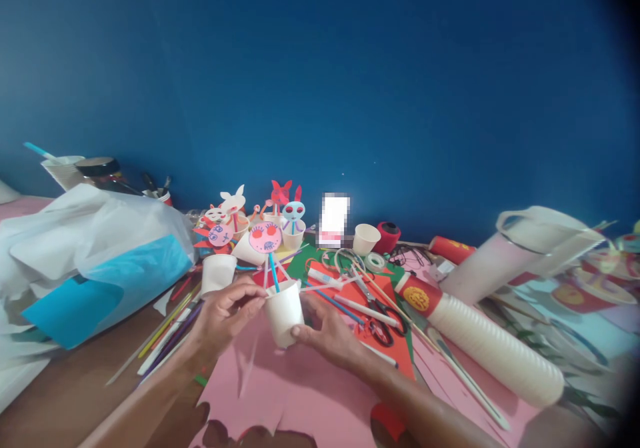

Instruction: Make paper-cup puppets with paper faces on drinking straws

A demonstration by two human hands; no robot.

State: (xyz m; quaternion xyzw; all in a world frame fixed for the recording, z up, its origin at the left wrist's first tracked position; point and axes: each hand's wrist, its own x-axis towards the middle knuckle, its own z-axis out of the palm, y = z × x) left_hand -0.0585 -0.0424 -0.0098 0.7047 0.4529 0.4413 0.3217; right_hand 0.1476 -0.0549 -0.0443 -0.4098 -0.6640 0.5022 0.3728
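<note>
A white paper cup (285, 316) is held above a cut pink sheet (280, 388). Out of the cup rises a blue straw (273, 273), topped by a pink paper face (265, 237) with red eyes; pale strips spread from it. My left hand (227, 311) pinches at the cup's rim on its left, with thumb and fingers close together; a thin pale strip hangs below. The right side and lower edge of the cup are gripped by my right hand (333, 331), thumb in front, fingers partly hidden behind.
Paper-face figures in cups (293, 235) stand behind. Scissors (380, 311), pens and straws lie on red and green sheets to the right, beside a long stack of cups (495, 345) and a pitcher (480, 268). A plastic bag (125, 235) and pens lie left.
</note>
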